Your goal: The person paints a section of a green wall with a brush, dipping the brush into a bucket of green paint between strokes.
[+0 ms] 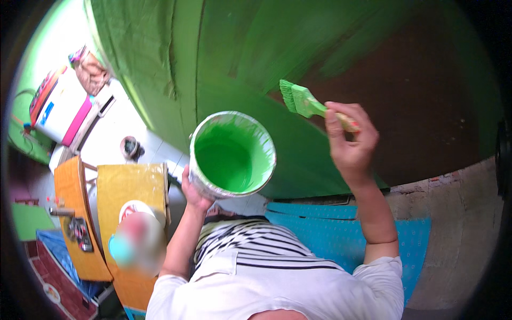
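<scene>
My left hand (pixel 197 196) holds a white paint bucket (pixel 233 154) by its lower side, tilted so that the green paint inside shows. Between the thumb and fingers of my right hand (pixel 354 138) is the wooden handle of a paintbrush (pixel 304 100), whose bristles and ferrule are coated in light green. The bristles point left, near or against the wall (pixel 240 52); contact cannot be made out. Green covers the left and upper part of this surface, while a large dark brown area (pixel 416 100) lies behind and right of my right hand.
A yellow-topped table (pixel 128 180) with containers stands left of my body, beside an orange wooden surface (pixel 72 192). A small pot (pixel 130 147) sits on the tiled floor (pixel 154 154), and a white cooler-like box (pixel 66 108) is farther back. A blue patterned surface (pixel 414 244) lies at the lower right.
</scene>
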{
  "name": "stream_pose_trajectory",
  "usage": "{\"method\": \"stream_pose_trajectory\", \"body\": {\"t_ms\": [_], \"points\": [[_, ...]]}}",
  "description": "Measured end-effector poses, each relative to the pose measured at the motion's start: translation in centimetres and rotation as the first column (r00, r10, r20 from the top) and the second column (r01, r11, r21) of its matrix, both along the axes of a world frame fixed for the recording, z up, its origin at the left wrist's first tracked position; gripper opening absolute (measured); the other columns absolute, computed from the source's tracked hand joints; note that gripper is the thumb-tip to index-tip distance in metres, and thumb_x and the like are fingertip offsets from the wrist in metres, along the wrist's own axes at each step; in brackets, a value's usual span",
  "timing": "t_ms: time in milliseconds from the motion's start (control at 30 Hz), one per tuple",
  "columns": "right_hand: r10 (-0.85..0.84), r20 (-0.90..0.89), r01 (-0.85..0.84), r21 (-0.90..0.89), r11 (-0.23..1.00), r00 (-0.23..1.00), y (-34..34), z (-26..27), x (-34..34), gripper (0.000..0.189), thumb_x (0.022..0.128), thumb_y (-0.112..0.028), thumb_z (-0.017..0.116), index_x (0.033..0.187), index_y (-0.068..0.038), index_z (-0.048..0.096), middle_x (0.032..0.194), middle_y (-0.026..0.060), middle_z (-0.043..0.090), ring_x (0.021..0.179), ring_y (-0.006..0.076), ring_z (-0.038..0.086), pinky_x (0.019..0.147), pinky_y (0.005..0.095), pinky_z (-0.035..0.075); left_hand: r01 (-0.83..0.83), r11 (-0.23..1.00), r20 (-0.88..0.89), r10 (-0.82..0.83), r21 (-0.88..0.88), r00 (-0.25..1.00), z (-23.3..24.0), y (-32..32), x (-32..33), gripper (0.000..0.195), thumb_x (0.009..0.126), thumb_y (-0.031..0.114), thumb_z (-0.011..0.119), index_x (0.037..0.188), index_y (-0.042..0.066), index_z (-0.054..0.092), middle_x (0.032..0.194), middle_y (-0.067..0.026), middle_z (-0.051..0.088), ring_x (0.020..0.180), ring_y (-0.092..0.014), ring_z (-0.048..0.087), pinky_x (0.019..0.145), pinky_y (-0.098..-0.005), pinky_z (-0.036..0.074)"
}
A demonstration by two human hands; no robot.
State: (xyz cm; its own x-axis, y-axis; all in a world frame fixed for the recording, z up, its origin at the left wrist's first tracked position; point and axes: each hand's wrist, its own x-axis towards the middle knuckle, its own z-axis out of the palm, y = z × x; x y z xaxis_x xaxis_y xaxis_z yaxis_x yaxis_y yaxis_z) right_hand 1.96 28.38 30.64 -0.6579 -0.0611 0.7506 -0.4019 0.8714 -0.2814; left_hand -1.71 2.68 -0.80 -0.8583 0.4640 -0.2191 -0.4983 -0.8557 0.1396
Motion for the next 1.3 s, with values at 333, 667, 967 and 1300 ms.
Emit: {"method": "stream_pose_trajectory", "body": {"t_ms": [333,667,967,1300], "points": [[0.019,0.673,-0.023,-0.003,1.000,0.739,-4.9,-6.8,-2.9,0.024,0.092,-0.025,0.074,0.095,-0.001,0.076,0.092,0.0169,0.074,0.080,0.0343,0.073,0.074,0.0429,0.057,0.018,0.996,-0.016,-0.016,0.085,1.000,0.9,1.9,0.1,0.070,0.102,0.057,0.050,0.150,0.007,0.054,0.147,-0.0175,0.061,0.132,-0.035,0.061,0.114,-0.0513,0.047],[-0.026,0.716,-0.020,0.055,0.998,0.697,-3.5,-9.1,-3.1,0.025,0.091,-0.024,0.077,0.103,-0.002,0.078,0.096,0.0156,0.077,0.082,0.0286,0.075,0.077,0.0373,0.059,0.064,0.987,-0.051,-0.057,0.151,0.997,0.2,3.3,-0.5,0.071,0.101,0.058,0.051,0.152,0.007,0.052,0.147,-0.0163,0.062,0.130,-0.036,0.062,0.112,-0.0528,0.048],[0.218,0.564,0.306,-0.688,0.658,0.797,2.7,-8.1,1.2,0.023,0.099,-0.022,0.076,0.107,-0.001,0.077,0.091,0.0058,0.076,0.074,0.0086,0.068,0.060,0.0240,0.051,0.099,0.989,-0.078,-0.090,0.115,0.993,1.5,3.8,-1.7,0.071,0.101,0.059,0.051,0.150,0.008,0.054,0.146,-0.0171,0.061,0.131,-0.035,0.061,0.113,-0.0532,0.049],[0.408,0.217,0.312,-0.932,-0.183,0.887,5.8,-12.3,5.5,0.035,0.106,-0.031,0.067,0.122,0.000,0.068,0.098,0.0066,0.072,0.081,0.0125,0.066,0.061,0.0236,0.052,0.187,0.957,-0.187,-0.146,0.224,0.971,3.7,5.3,-2.5,0.064,0.106,0.055,0.040,0.148,0.009,0.055,0.145,-0.0140,0.062,0.130,-0.034,0.060,0.113,-0.0519,0.049]]}}
